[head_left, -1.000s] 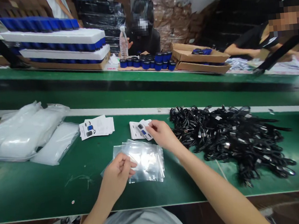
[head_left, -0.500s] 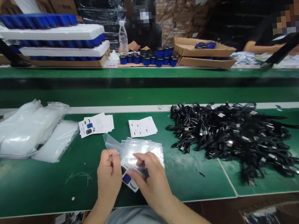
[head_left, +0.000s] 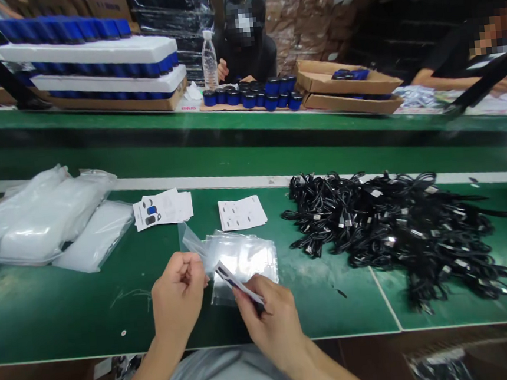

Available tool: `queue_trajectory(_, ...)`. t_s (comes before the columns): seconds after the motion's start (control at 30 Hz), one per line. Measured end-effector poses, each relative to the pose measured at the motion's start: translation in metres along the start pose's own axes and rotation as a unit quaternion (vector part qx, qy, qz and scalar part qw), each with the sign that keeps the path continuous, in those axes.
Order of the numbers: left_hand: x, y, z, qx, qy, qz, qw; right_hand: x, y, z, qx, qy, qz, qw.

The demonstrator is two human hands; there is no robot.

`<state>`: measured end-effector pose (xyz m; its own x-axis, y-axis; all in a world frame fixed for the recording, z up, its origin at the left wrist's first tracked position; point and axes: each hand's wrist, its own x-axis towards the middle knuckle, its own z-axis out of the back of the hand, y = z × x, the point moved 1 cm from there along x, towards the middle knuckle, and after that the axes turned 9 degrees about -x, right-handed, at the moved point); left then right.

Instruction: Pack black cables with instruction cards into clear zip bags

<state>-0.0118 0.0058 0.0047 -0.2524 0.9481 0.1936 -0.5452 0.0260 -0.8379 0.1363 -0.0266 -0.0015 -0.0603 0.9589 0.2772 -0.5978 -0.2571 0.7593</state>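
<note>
My left hand is closed on a clear plastic bag, which sticks up past its fingers. To its right, my right hand pinches a printed card between thumb and fingers, held tilted so it shows nearly edge-on. The card's left end is close to the bag; whether they touch I cannot tell. Under and behind the card lies a stack of clear plastic bags on the green table. Just beyond are a pile of white leaflets and, farther left, a fanned pile of printed cards.
A large heap of black cables covers the right side. Full plastic bags of white material lie at left. Across the raised shelf stand blue cylinders, a water bottle and cardboard trays. Two people sit beyond.
My right hand has lifted the card off the bag stack, turned it edge-on and moved slightly right. My left hand has shifted a little left, still holding the bag.
</note>
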Motion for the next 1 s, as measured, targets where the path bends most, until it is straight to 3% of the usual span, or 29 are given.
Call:
queue_trajectory(0.1, -0.005, -0.006, 0.0, 0.036, 0.027, -0.045, 0.998, 0.002, 0.0, 0.003, -0.054, -0.056, 0.12, 0.99)
queue_trajectory(0.23, -0.014, -0.01, -0.004, 0.076, 0.036, -0.109, 0.99, 0.002, -0.003, -0.002, -0.155, -0.025, 0.152, 0.976)
queue_trajectory(0.4, -0.025, -0.006, -0.012, 0.096, 0.083, -0.2, 0.972, 0.007, -0.004, 0.006, -0.191, 0.062, 0.05, 0.978)
queue_trajectory(0.47, -0.029, -0.005, -0.014, 0.097, 0.106, -0.226, 0.964, 0.011, -0.002, 0.016, -0.148, 0.113, 0.009, 0.982)
queue_trajectory(0.6, -0.031, -0.008, -0.013, 0.104, 0.114, -0.239, 0.959, 0.016, 0.003, 0.033, 0.008, 0.215, -0.002, 0.977)
queue_trajectory(0.67, -0.03, -0.011, -0.01, 0.099, 0.116, -0.243, 0.958, 0.017, 0.001, 0.035, 0.029, 0.194, -0.027, 0.98)
queue_trajectory(0.8, -0.031, -0.018, -0.005, 0.066, 0.127, -0.247, 0.958, 0.017, -0.007, 0.027, 0.055, 0.06, -0.116, 0.99)
queue_trajectory(0.9, -0.035, -0.023, -0.004, 0.029, 0.164, -0.235, 0.958, 0.019, -0.011, 0.011, 0.141, 0.095, -0.131, 0.977)
queue_trajectory(1.0, -0.036, -0.025, -0.003, 0.013, 0.197, -0.2, 0.96, 0.022, -0.013, -0.002, 0.155, 0.144, -0.131, 0.968)
